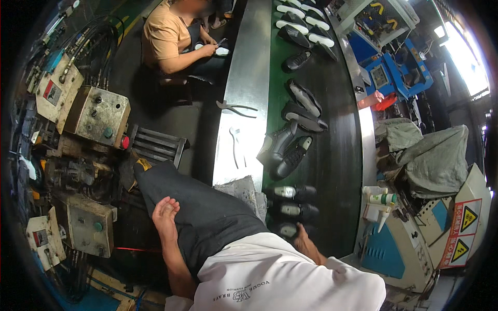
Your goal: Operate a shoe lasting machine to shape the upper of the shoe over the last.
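My left hand (166,212) is raised beside my dark apron (218,217), its fingers loosely bent with nothing visible in them. My right hand (305,242) is on the belt side, closed at the end of a black shoe (286,229) with a pale insole; its fingers are partly hidden and a little blurred. Just beyond that shoe lie two more dark shoes, a middle one (307,210) and a farther one (305,193), side by side on the green-black conveyor belt (337,155). Farther up, a black shoe (293,158) rests against another black shoe (280,141).
Two pliers-like tools, one farther (238,109) and one nearer (236,147), lie on the metal ledge (244,67), with a grey cloth (241,192) at its near end. A co-worker (176,41) sits at far left. Machines with control boxes (98,116) stand left; another machine (394,254) stands right.
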